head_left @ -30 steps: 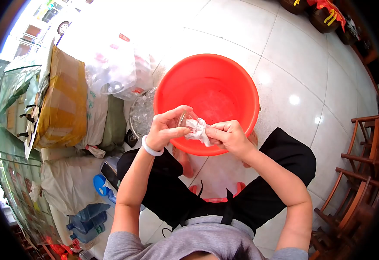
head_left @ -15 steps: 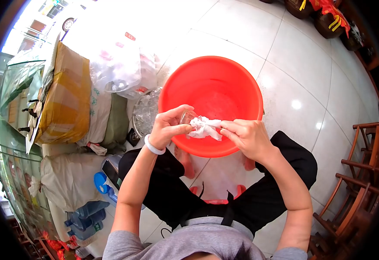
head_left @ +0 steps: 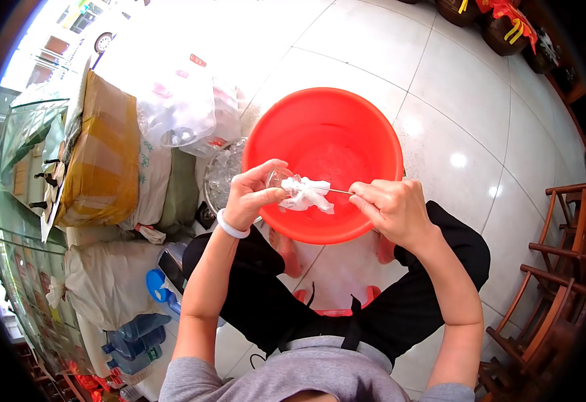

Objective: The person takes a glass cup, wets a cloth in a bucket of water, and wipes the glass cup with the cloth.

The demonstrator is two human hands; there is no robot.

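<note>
My left hand (head_left: pixel 253 195) is closed around a small clear glass (head_left: pixel 279 178), held on its side over the left part of a red plastic basin (head_left: pixel 259 130). A crumpled white cloth or tissue (head_left: pixel 310 194) bunches at the mouth of the glass and hangs out of it. My right hand (head_left: pixel 392 206) pinches the end of a thin metal stick (head_left: pixel 336 191), whose other end runs into the white cloth. How far the stick reaches inside the glass is hidden by the cloth.
Left of the basin stands a round container of clear glassware (head_left: pixel 225 175), with plastic bags (head_left: pixel 189 110) behind it. Further left are a taped cardboard box (head_left: pixel 102 151) and large water bottles (head_left: pixel 132 345). Wooden stools (head_left: pixel 541 308) stand at the right, dark jars (head_left: pixel 504 33) at the back right.
My right hand has drawn back to the right from the glass, and more of the metal stick now shows. The left hand and glass have shifted slightly left.
</note>
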